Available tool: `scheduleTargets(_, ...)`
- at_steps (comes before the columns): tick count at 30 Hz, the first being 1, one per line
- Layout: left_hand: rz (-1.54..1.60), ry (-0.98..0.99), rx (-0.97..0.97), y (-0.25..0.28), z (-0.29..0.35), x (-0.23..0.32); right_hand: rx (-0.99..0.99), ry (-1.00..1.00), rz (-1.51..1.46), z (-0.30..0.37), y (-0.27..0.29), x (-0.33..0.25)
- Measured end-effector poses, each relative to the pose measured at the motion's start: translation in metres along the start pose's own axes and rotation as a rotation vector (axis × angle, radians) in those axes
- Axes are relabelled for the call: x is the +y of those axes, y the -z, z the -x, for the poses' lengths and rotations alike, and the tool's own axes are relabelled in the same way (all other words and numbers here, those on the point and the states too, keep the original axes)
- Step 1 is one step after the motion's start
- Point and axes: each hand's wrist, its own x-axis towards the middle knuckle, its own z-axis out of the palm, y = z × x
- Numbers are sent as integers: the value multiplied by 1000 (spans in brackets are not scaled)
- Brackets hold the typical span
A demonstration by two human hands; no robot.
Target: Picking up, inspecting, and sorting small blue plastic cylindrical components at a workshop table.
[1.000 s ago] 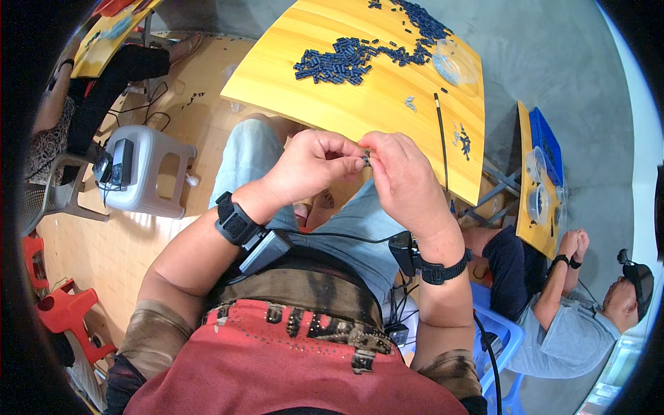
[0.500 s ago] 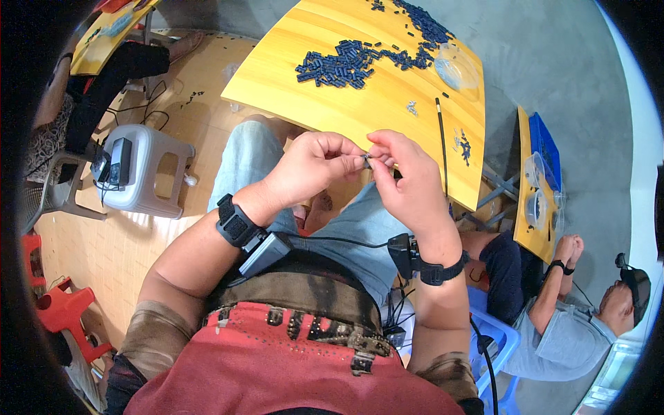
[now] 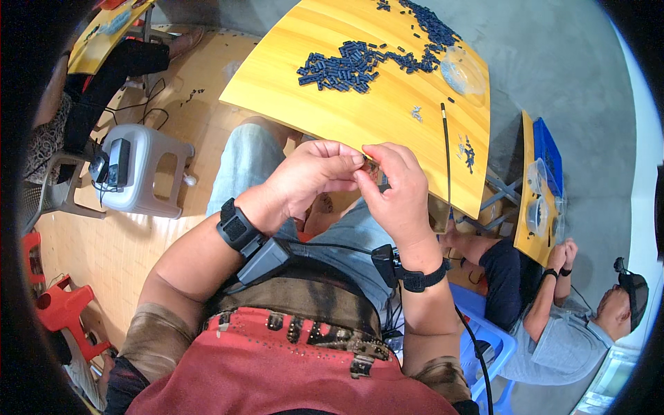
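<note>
My left hand (image 3: 315,174) and my right hand (image 3: 398,188) meet over my lap, just off the near edge of the yellow table (image 3: 290,114). Pinched between the thumbs and forefingers of both is a small dark piece (image 3: 367,158), mostly covered by the fingertips. Its exact kind does not show. On the table lies a heap of short black cylindrical pieces (image 3: 342,68), with a trail of them leading to a second heap (image 3: 432,24) at the far edge.
A clear round tub (image 3: 462,71), small silvery bits (image 3: 416,113), a thin black rod (image 3: 446,149) and scattered dark bits (image 3: 469,153) lie on the table's right. A grey stool (image 3: 142,169) stands at left. One person (image 3: 567,339) sits at right; another sits far left.
My right hand has shifted slightly left and down, and its fingers have closed nearer to my left fingertips. The small piece has been turned between the fingers.
</note>
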Motion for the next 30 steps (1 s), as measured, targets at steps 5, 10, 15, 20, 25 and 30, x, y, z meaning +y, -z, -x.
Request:
scheduleTargets(5,66,16,22,1,-6,-4,34,20,28,-2,-6,5)
scheduleTargets(10,64,74,66,4,-9,-6,24,18,25,-2,-12,11)
scheduleTargets(15,36,108,117,2,-12,-2,-37,22,-13,-11,-7,13)
scheduleTargets(20,-5,97,129,-6,-17,13,-88,27,57,-22,-1,21)
scheduleTargets(25,-46,127,143,-2,-27,13,-108,-8,-4,-23,1,27)
scheduleTargets(30,-58,101,161,-4,-44,29,-25,-27,8,-37,22,54)
